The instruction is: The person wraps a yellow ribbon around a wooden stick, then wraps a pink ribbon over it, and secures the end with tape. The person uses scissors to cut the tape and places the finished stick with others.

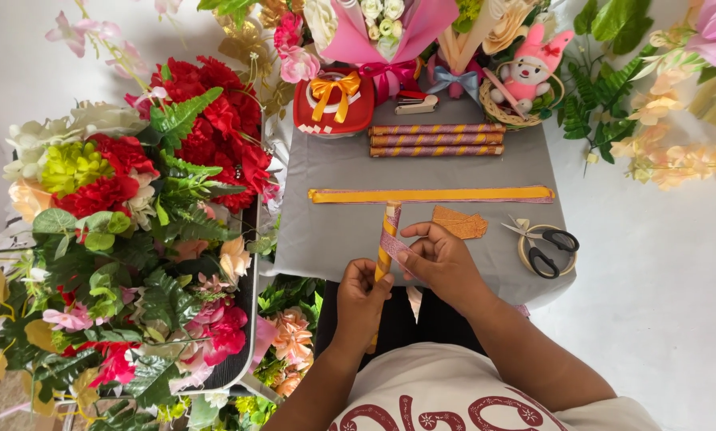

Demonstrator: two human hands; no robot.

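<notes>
1. Head view, looking down on a small grey table [342,172] ringed with artificial flowers [126,207].
2. Done so far, judging by the layout: three finished sticks [436,140], wrapped in spiral pink and yellow stripes, lying side by side at the far middle of the table.
3. In hand now: a fourth yellow stick [385,247], upright and slightly tilted at the near edge, only partly covered; bare yellow visible along much of it, with the pink ribbon [393,246] wound around its upper part.
4. Left to do, as a judgement: most of this stick's wrapping, plus a long flat yellow strip [430,194] with a pink strip along its lower edge, lying across the table just beyond the hands.
5. Left hand [359,303]: fingers curled tight around the lower part of the stick, thumb up against it.
6. Right hand [439,259]: fingers bent and pinched on the ribbon just beside the stick, pressing it to the surface; not spread.
7. Right of the hands: a folded orange paper piece [458,223], then black-handled scissors [551,247] resting on a tape roll [524,249], untouched.
8. Far edge: red container with orange bow [332,100], a pink bouquet wrap [390,28] and a small plush figure in a basket [527,76].
</notes>
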